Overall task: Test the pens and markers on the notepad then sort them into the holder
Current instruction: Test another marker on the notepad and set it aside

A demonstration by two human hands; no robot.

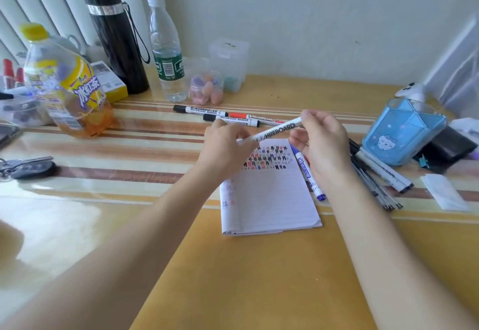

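Pale wall (311, 18) rises behind a yellow striped tabletop (259, 278). A lined notepad (269, 200) lies at the centre, its top covered with red, blue and black test marks. Above it, the left hand (228, 145) and right hand (324, 143) hold a tilted white whiteboard marker (274, 132), the fingers of each clamped on one end. A blue marker (309, 174) lies just beside the notepad. To the right stands the blue pen holder (399, 135).

Black flask (116, 36), clear water bottle (167, 52), yellow tea bottle (64, 83) at back, keys (28, 167) at left
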